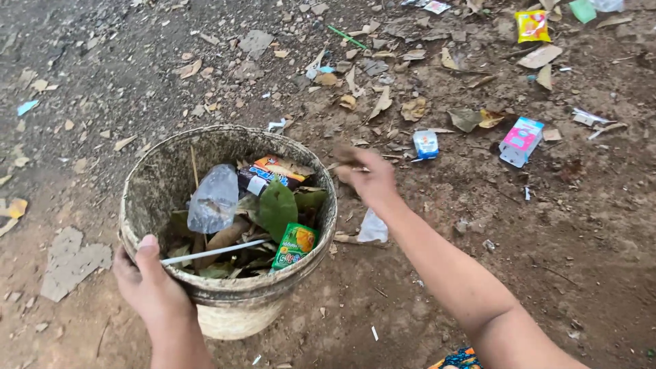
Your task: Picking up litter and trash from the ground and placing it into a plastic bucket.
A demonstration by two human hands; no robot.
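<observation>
The left hand [147, 283] grips the near rim of the dirty round plastic bucket [154, 179], already part-filled with leaves and wrappers. The right hand [369, 179], just right of it, pinches brown dry leaf litter [347, 154]. A small blue-white carton [425, 144] and a pink-blue wrapper [521, 140] lie farther right, uncollected.

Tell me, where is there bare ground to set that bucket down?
Bare dirt lies right of the right hand, below the pink-and-white carton. Another patch sits upper left of the bucket. The top, around the yellow wrapper, is crowded with dry leaves.

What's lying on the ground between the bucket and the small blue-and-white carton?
In the head view, the right hand hangs between bucket and carton, over bare dirt with dry leaf bits.
</observation>
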